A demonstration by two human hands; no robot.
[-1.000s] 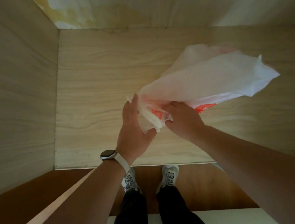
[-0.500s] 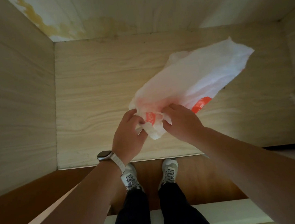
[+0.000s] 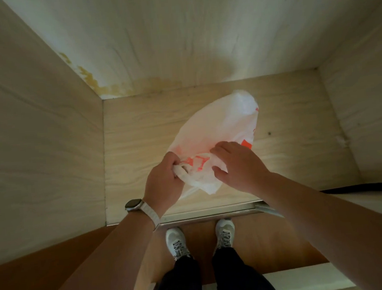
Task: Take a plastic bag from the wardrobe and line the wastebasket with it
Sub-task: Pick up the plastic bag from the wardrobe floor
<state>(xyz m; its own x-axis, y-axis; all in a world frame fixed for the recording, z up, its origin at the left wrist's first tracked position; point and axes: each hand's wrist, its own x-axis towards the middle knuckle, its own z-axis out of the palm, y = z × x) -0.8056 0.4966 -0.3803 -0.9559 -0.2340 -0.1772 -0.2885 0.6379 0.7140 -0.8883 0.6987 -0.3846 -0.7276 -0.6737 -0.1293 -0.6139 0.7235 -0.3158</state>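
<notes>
A white plastic bag with orange print hangs in the air above the pale wooden floor of the wardrobe. My left hand, with a watch on the wrist, is closed around the bag's bunched handle end. My right hand rests on the bag's mouth edge, fingers curled over the plastic and thumb underneath. The bag's body puffs out away from me, toward the back wall. No wastebasket is in view.
The wardrobe's left wall, back wall with a yellow stain, and right wall box in the space. A metal door track runs along the front edge. My feet in white shoes stand on brown floor.
The bag has swung from lying out to the right to pointing away from me, and it has puffed up. Both hands shifted their hold on its mouth. The view tilted up.
</notes>
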